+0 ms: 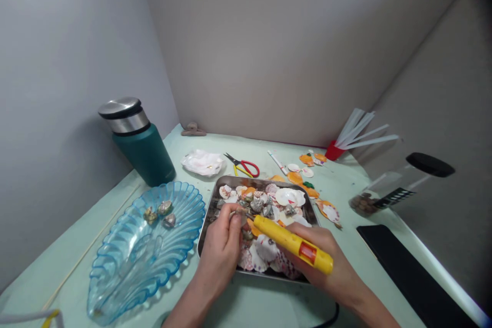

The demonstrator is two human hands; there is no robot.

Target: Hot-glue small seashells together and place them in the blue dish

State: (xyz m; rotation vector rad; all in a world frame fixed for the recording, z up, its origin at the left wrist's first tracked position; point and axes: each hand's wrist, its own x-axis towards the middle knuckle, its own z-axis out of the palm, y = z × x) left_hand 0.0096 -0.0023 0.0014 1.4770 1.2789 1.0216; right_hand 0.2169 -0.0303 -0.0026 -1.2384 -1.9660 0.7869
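In the head view, the left hand point(222, 242) pinches what seems a small shell piece point(243, 218), partly hidden, above the metal tray point(230, 181) of shells point(258, 257); the right hand point(325, 238) wraps the yellow tool point(282, 236), its tip near that piece; the tool looks light and stiff, best held by its barrel; the piece is probably hard, light and brittle-edged, best pinched gently at the rim.
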